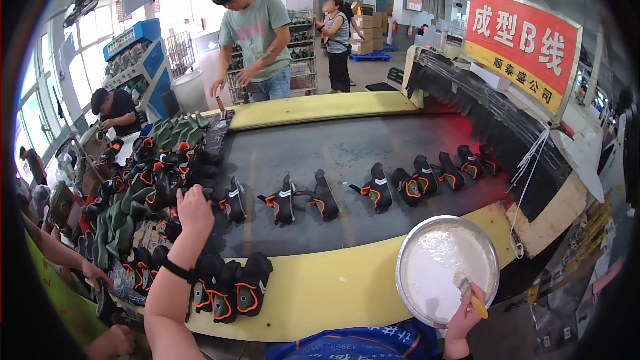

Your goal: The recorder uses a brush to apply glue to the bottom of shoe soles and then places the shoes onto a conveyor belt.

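Note:
My left hand (pixel 195 208) reaches over the near right side of a heap of black shoe uppers with orange trim (pixel 163 177). Its back faces up and its fingers bend at the dark uppers, so whether it grips one is hidden. In my right hand (pixel 465 311) is a brush with a yellow handle (pixel 479 307). The bristles dip into white, glue-like liquid (pixel 437 270) in a round metal bowl (pixel 400 273). Several more black uppers (pixel 380 188) stand in a row across the dark conveyor belt (pixel 313 143).
Black uppers (pixel 250 283) stand on the near yellow ledge (pixel 320 273). Green shoe parts (pixel 113 230) lie in the heap. A dark-fringed machine opening (pixel 480 117) glows red at the right. One person (pixel 260 40) stands across the belt; another person's arm (pixel 67 253) is at lower left.

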Demonstrator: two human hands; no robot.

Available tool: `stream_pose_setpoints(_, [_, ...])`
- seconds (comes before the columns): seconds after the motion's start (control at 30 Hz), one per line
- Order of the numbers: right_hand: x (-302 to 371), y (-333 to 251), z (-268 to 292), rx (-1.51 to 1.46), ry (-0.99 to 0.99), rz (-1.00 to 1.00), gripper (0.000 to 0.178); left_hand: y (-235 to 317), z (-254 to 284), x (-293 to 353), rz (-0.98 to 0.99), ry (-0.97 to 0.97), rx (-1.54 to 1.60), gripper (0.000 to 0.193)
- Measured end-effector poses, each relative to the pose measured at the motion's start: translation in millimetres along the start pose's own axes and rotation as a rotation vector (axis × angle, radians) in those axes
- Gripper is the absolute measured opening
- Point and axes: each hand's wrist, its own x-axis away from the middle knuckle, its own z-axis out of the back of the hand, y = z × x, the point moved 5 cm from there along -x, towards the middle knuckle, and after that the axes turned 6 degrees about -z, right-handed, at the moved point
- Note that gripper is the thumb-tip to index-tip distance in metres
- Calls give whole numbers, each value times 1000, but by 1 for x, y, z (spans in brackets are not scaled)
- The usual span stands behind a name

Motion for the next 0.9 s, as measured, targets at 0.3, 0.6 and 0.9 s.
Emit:
stream_pose_setpoints(0.3, [-4, 6, 8, -239, 160, -235, 24, 182, 34, 69, -303, -597, 602, 54])
stream_pose_setpoints(0.6, [-19, -16, 11, -315, 154, -350, 16, 261, -29, 168, -510, -889, 480, 67])
stream_pose_setpoints(0.9, [-33, -10, 2, -222, 42, -289, 9, 199, 25, 211, -270, -652, 333, 102])
